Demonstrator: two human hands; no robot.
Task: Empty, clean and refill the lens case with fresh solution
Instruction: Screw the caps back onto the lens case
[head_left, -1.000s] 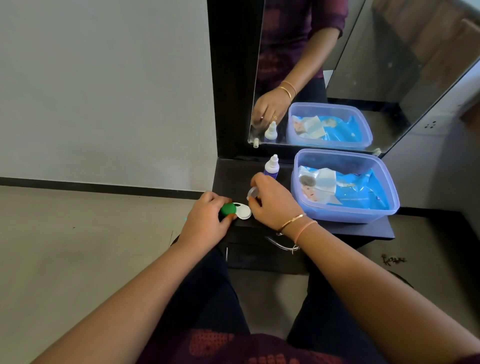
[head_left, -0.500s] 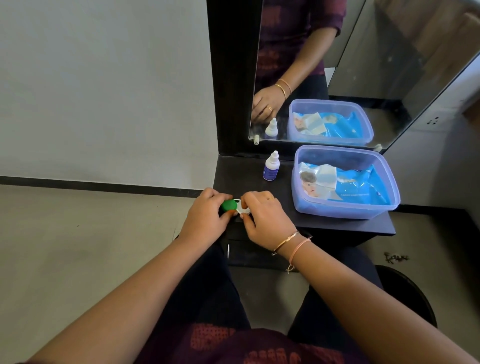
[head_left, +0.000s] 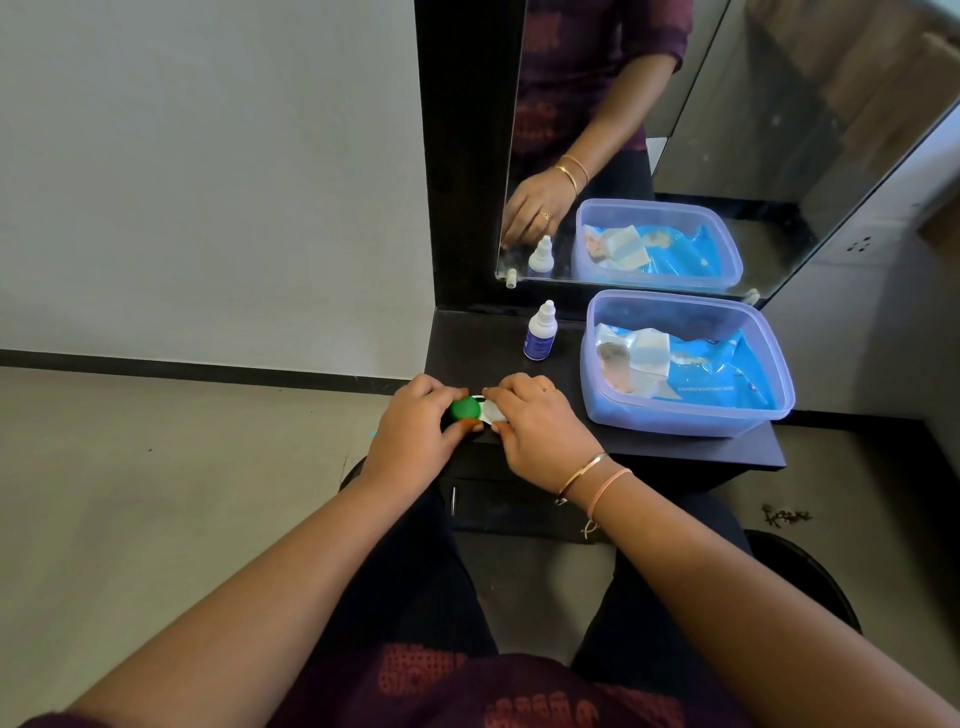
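Note:
The lens case (head_left: 475, 410) lies near the front left corner of a dark shelf (head_left: 675, 452). Its left well carries a green cap; its right side is white. My left hand (head_left: 418, 431) grips the green-capped end. My right hand (head_left: 535, 421) is closed over the white end, and its fingers hide whatever sits on that well. A small white solution bottle (head_left: 540, 332) with a blue label stands upright behind the hands, its cap on.
A translucent blue plastic tub (head_left: 691, 415) holding a blue wipes pack sits on the right of the shelf. A mirror (head_left: 727, 130) stands behind it. Below the shelf is a drawer front, and my knees are under it.
My right hand came down from beside the bottle with a white cap and now covers the case's white end. The left hand stayed on the green end.

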